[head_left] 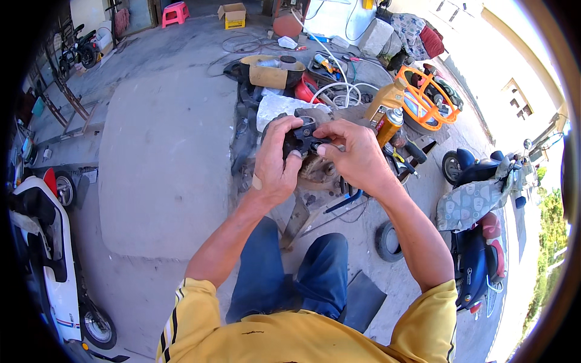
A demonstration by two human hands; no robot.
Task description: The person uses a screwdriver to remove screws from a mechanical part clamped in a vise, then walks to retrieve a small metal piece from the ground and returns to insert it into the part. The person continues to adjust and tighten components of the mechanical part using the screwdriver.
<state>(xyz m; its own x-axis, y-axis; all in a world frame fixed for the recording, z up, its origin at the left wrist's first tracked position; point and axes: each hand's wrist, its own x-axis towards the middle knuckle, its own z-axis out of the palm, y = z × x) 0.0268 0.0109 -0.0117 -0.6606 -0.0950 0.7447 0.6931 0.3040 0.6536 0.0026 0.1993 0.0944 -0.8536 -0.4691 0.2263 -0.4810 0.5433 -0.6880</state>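
My left hand [275, 162] is wrapped round a small black mechanical part [296, 140], thumb on one side and fingers on the other. From the right, my right hand [357, 151] meets it, thumb and fingertips pinched at the part's near right edge. Whether they also hold a small piece there is hidden. Just below the hands sits a grimy metal piece [318, 171] on a low work stand. A blue-handled tool [344, 202] lies by its right side.
An aerosol can [389, 126] and a gold oil bottle [386, 101] stand right of my hands. Beyond are an orange basket [428, 101], a cut-open tub [269, 76] and a white plastic sheet [275, 109]. A tyre [388, 241] lies right; scooters [475, 260] flank both sides.
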